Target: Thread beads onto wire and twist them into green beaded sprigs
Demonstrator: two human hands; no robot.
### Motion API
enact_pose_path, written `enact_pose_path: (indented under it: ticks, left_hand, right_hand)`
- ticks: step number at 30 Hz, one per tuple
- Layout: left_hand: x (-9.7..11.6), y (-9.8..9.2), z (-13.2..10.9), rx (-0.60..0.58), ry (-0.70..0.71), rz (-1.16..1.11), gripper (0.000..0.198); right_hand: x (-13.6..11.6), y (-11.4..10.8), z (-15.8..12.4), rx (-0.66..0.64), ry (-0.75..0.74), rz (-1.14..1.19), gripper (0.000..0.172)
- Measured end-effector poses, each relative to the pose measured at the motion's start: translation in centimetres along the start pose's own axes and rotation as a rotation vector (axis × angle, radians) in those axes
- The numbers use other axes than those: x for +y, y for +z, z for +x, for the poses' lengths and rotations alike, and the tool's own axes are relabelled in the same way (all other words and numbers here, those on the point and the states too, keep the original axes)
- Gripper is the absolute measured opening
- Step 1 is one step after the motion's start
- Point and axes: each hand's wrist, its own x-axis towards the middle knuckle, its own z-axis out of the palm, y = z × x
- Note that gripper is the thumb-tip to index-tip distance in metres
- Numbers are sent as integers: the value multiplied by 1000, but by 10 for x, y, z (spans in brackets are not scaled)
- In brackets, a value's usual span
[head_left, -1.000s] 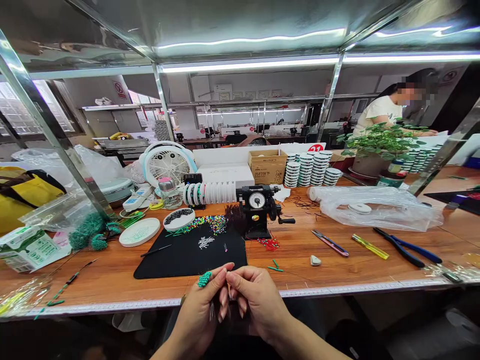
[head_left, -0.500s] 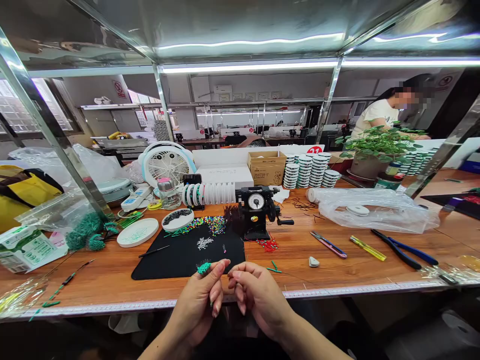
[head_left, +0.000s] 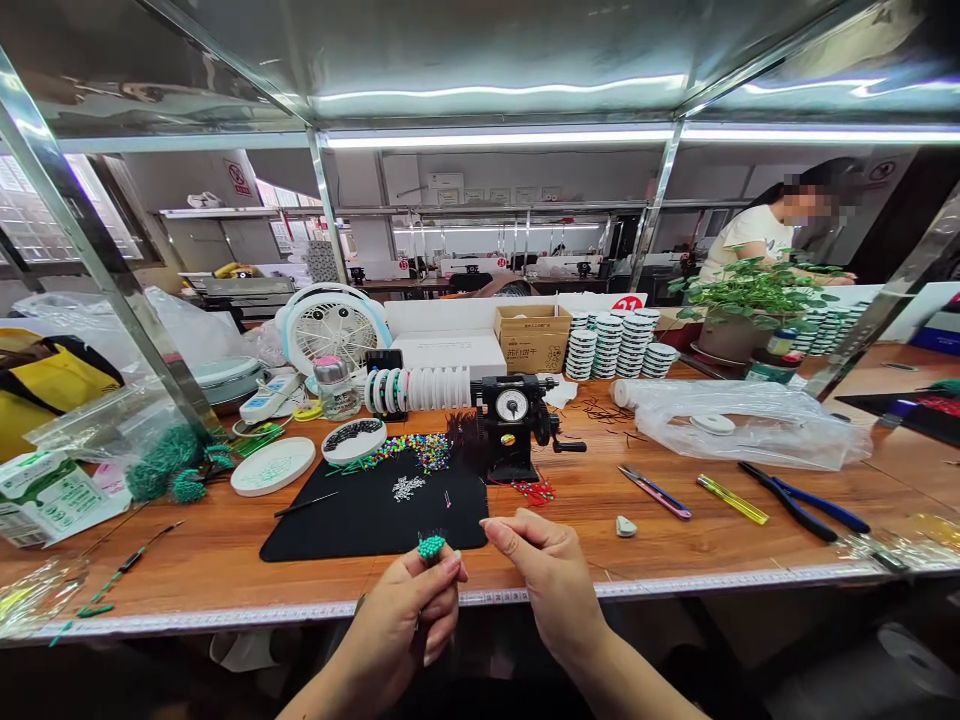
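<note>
My left hand (head_left: 405, 615) is closed on a small cluster of green beads (head_left: 431, 546), whose fine dark strands stick out past the thumb and fingertips. To its right, my right hand (head_left: 559, 585) is raised in a pinch, thumb against forefinger. Anything between those fingertips is too small to make out. Both hands are over the table's front edge, close to a black mat (head_left: 322, 530). On the mat are a pile of small silvery pieces (head_left: 407, 487), a pink-tipped pin (head_left: 448, 499) and many coloured beads (head_left: 431, 453).
Behind the mat stands a black hand-cranked winder (head_left: 514, 430) carrying white spools (head_left: 424, 388). White dishes (head_left: 272, 466) are at left. Snips (head_left: 654, 492), a yellow tube (head_left: 733, 499) and blue-handled pliers (head_left: 806, 503) lie at right. A person (head_left: 750, 240) sits beyond the potted plant (head_left: 731, 310).
My hands have moved apart. The right hand has risen and gone right with its pinch, while the left has shifted slightly right and lower with the green bead cluster.
</note>
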Motion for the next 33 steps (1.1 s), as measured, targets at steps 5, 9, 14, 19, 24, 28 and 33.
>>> enact_pose_path:
  ticks: [5,9,14,19,24,28,33]
  left_hand:
    - [-3,2,3,70,44,-11,29]
    - [-2,5,8,117,42,-75,37]
    - [2,5,6,161,119,-74,30]
    - [-3,4,2,20,23,44,23]
    - [-3,4,2,41,-20,23,22]
    - [6,-1,1,26,-36,20,23]
    - [13,-7,1,-8,-46,117,22]
  right_hand:
    - [-4,5,-6,-82,18,-28,20]
    - [-8,10,-9,-148,27,-22,21]
    - [-4,8,-7,-122,79,109,21]
    - [-4,8,-7,-136,142,230,21]
    - [2,11,-8,-134,179,265,22]
    - [4,7,-4,-158,201,213,24]
    - [-10,-4,2,-309,54,-63,21]
